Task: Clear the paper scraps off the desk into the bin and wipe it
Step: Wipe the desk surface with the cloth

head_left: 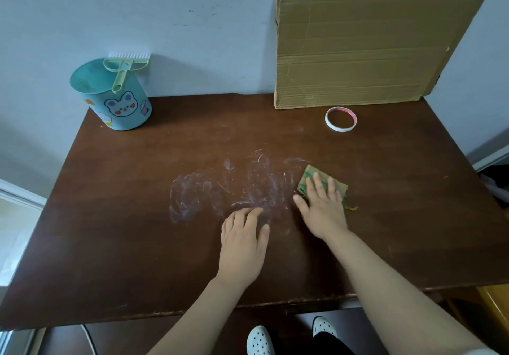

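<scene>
- Dark brown wooden desk point(137, 217) fills the view, with two white perforated shoes point(259, 341) below its near edge.
- Left hand point(242, 241) rests palm-down on the desk, fingers loosely bent, holding nothing.
- Right hand point(321, 208) presses a green-and-tan wiping cloth point(311, 174) flat, fingers spread straight.
- Whitish smears point(220, 189) streak the middle, left of the cloth.
- White tape ring point(341, 119) lies farther back on the right.
- Teal cartoon-bear bin point(121, 107) stands at the far left corner, a green brush point(124, 68) across its rim.
- Brown cardboard sheet point(358, 46) leans on the pale wall point(192, 24).
</scene>
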`<state>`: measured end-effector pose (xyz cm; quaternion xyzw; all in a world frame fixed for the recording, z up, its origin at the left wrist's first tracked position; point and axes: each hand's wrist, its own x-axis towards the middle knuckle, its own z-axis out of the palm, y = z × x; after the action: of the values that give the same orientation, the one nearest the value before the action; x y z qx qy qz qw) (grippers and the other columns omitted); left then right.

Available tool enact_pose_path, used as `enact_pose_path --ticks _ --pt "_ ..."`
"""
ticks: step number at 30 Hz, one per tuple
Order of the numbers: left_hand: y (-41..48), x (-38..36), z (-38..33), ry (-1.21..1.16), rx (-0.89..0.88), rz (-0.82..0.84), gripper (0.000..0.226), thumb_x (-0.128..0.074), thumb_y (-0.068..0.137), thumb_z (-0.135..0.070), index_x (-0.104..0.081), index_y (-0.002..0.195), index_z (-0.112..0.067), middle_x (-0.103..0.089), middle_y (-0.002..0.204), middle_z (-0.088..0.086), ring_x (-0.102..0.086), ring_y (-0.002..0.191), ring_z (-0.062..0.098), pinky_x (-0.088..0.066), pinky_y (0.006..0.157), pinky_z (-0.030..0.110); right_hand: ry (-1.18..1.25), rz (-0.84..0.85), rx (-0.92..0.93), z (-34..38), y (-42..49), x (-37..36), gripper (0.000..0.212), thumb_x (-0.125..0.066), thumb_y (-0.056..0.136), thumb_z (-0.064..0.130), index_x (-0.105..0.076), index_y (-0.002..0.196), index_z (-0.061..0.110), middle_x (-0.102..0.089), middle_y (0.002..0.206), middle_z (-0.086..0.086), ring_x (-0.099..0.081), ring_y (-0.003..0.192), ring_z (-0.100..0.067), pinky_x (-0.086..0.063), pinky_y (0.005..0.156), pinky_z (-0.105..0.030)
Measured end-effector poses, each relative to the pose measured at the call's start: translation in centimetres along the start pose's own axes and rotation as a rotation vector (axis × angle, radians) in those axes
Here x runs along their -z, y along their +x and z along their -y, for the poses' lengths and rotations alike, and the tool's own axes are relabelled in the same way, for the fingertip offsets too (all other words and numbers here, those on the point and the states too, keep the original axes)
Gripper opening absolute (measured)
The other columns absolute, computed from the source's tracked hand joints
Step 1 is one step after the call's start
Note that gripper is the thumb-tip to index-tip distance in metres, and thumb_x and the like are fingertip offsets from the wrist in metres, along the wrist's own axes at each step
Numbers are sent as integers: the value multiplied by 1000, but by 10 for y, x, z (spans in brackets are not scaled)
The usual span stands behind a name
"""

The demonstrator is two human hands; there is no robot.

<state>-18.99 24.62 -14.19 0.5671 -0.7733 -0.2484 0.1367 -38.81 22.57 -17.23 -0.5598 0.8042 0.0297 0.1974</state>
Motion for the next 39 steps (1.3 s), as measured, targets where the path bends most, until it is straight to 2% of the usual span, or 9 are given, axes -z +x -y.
enact_pose_path --ticks 6,11,15,18,24,28,33,36,39 --pt "13 5 1 -1 -25 -12 37 -40 97 -34 -46 132 -25 -45 133 -7 -32 129 13 -21 112 34 -16 -9 396 39 -36 -25 69 -6 89 61 -5 150 28 6 158 12 20 143 -15 8 114 -32" --pt "31 7 -4 -24 -18 -16 39 -39 97 -34 -44 135 -24 -44 134 -6 -30 131 14 -19 112 32 -44 -73 166 -9 -10 -6 63 -14 94 58 -4 150 30 5 158 11 15 144 -16 2 116 -36" --pt "41 7 -4 -17 14 -11 40 -37 97 -36 -43 135 -25 -43 134 -7 -29 130 12 -18 113 32 -32 -8 30 -15 42 17 63 -12 96 55 -2 151 25 8 159 4 12 145 -25 1 117 -42" --pt "47 7 -2 -3 35 -13 40 -37 97 -37 -43 135 -26 -43 133 -8 -30 130 11 -19 112 31 -50 -3 98 22 64 18 66 -11 96 57 -1 151 22 9 159 1 13 145 -28 3 116 -43" --pt "81 6 -5 31 25 -36 35 -42 96 -31 -50 129 -21 -49 130 -4 -35 126 14 -22 109 31 -54 -1 482 52 42 0 66 -5 91 55 -5 150 26 7 159 7 19 143 -20 10 114 -35" --pt "105 1 -15 34 31 -36 36 -42 96 -32 -50 129 -20 -49 129 -3 -35 126 18 -22 109 32 -42 -66 372 2 54 13 73 1 85 64 -6 150 30 4 158 13 17 144 -15 7 114 -32" --pt "120 -5 -24 26 58 -18 37 -40 97 -33 -48 131 -22 -48 131 -5 -34 128 16 -22 112 35 -49 -48 160 -18 113 40 65 -10 94 57 -5 151 25 5 159 6 12 145 -24 3 116 -40" --pt "122 -3 -22 36 78 -15 37 -41 97 -33 -49 131 -21 -48 131 -4 -35 128 18 -24 111 36 -31 -24 189 16 130 41 67 -11 95 58 -4 151 23 8 159 3 16 144 -26 4 116 -42" --pt "126 1 -20 48 93 -31 35 -43 96 -31 -51 128 -20 -49 130 -2 -37 125 19 -25 108 34 -25 -24 375 46 119 33 66 -11 95 57 -8 151 22 4 159 2 14 145 -26 4 116 -43"
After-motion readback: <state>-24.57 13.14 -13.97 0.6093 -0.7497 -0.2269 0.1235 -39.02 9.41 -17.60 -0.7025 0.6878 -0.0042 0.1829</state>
